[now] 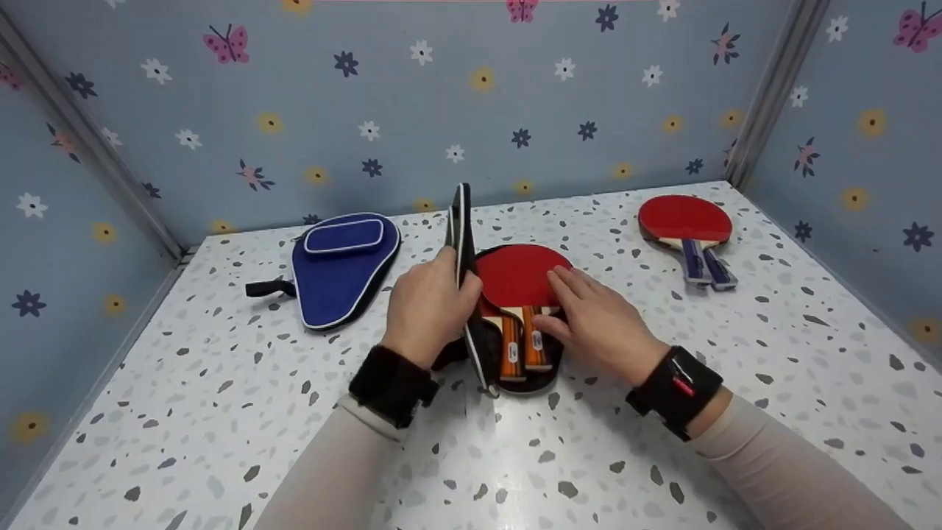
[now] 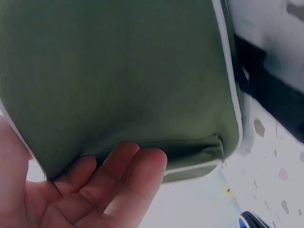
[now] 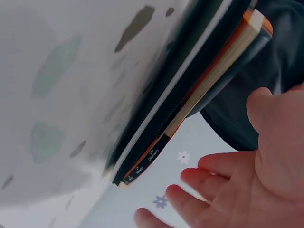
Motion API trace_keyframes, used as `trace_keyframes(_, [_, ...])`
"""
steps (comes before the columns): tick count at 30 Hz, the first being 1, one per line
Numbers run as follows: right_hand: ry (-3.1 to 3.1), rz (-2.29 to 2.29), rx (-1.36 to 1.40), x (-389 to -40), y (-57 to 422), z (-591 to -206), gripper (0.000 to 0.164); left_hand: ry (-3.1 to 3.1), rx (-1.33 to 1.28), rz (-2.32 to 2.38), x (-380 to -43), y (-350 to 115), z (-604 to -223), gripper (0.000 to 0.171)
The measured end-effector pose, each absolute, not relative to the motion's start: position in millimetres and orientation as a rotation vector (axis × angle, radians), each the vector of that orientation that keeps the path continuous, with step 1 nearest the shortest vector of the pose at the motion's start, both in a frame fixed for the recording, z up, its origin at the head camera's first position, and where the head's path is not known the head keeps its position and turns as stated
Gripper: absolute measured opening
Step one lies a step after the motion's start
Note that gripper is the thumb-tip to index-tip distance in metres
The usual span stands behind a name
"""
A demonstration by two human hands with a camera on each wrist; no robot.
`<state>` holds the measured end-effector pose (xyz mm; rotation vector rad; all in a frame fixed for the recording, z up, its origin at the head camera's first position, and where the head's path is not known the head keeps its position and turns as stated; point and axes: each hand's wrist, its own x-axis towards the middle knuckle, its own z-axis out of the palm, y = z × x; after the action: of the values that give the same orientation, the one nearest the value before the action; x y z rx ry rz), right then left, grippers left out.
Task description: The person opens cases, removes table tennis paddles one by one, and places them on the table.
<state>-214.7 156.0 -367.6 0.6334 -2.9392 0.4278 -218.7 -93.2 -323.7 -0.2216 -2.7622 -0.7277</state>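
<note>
My left hand (image 1: 430, 305) grips the raised cover of a green zip case (image 2: 118, 71) with white piping, thumb on one face and fingers on the other. The cover stands nearly upright. In its black-lined lower half lie two overlapping table tennis paddles (image 1: 524, 274), red side up, with orange-and-black striped handles pointing toward me. My right hand (image 1: 607, 324) is at their right side, fingers extended, fingertips at the edge of the red rubber. From the right wrist view, the stacked paddle edges (image 3: 204, 90) show along the case's zip edge.
Left of the case lies a closed blue paddle case (image 1: 342, 283) with white piping and a black strap. Two more red paddles (image 1: 684, 221) with blue handles are stacked at the back right. Flower-patterned panels (image 1: 412, 96) border the speckled table (image 1: 221, 412).
</note>
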Motion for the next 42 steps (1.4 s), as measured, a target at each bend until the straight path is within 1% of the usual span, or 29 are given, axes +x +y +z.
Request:
trace_keyframes(4, [-2.895, 0.281, 0.554, -208.9, 149.9, -369.3, 0.089, -2.770, -0.185, -0.683, -218.6, -100.4, -324.3, 0.020])
trace_keyframes(9, [-2.851, 0.201, 0.521, -202.6, 139.7, -370.0, 0.090, -2.770, -0.147, -0.607, -219.3, -107.1, -322.6, 0.022])
trace_keyframes(13, [-2.845, 0.199, 0.495, -197.7, 132.5, -369.0, 0.086, -2.785, -0.122, -0.575, -220.4, -110.1, -320.7, 0.023])
trace_keyframes(18, [-2.849, 0.241, 0.451, -192.8, 124.2, -366.3, 0.075, -2.800, -0.120, -0.569, -220.7, -110.3, -319.7, 0.024])
trace_keyframes(21, [-2.846, 0.227, 0.439, -191.8, 121.5, -366.6, 0.071, -2.803, -0.124, -0.577, -220.5, -109.6, -320.6, 0.023])
trace_keyframes(26, [-2.839, 0.192, 0.436, -190.3, 120.3, -369.3, 0.071, -2.776, -0.141, -0.576, -219.3, -108.1, -321.9, 0.021])
trace_keyframes(34, [-2.869, 0.186, 0.434, -194.3, 117.5, -372.7, 0.077, -2.762, -0.161, -0.576, -217.6, -108.5, -321.0, 0.022])
trace_keyframes(37, [-2.914, 0.223, 0.455, -196.6, 117.8, -373.3, 0.075, -2.773, -0.154, -0.576, -217.4, -109.4, -320.6, 0.022])
trace_keyframes(42, [-2.989, 0.270, 0.464, -199.9, 121.1, -372.9, 0.068, -2.775, -0.155, -0.579, -217.9, -109.6, -322.0, 0.022])
